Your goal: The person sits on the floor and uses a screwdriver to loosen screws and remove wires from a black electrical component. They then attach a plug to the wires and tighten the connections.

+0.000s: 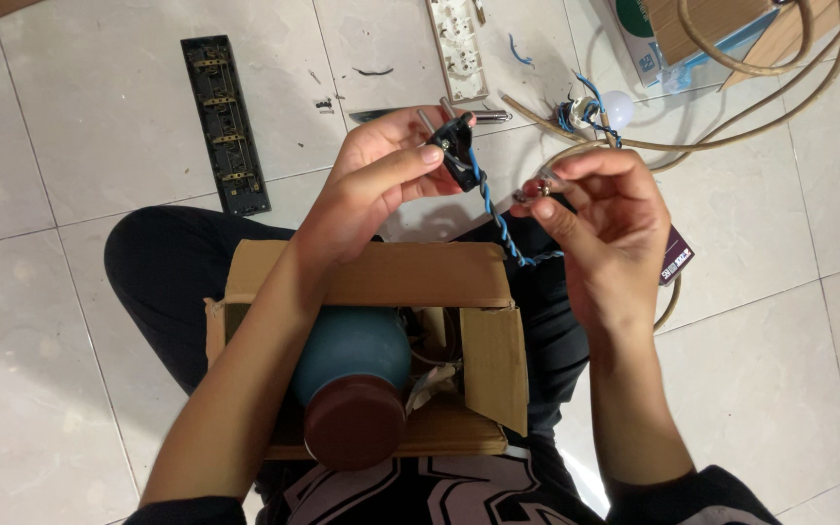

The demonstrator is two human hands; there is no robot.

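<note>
At ten o'clock on the pale tiled floor (70, 321) lies a long black socket strip (227, 124), opened up with its brass contacts showing. Toward the centre, the left hand (371, 190) pinches a black plug (455, 148) between thumb and forefinger, its metal pins pointing toward twelve o'clock. A twisted blue wire (494, 210) runs from the plug down toward five o'clock. Below, at six o'clock, an open cardboard box (381, 277) rests on the person's lap and holds a blue and brown jug-like vessel (354, 384) (the left forearm crosses over part of it). At twelve o'clock lies a white socket strip (458, 47). Right of the plug, the right hand (607, 228) closes its fingertips on a small metal part (537, 187), too small to tell further. Beige cables (731, 122) loop at one o'clock beside a white bulb (616, 105).
</note>
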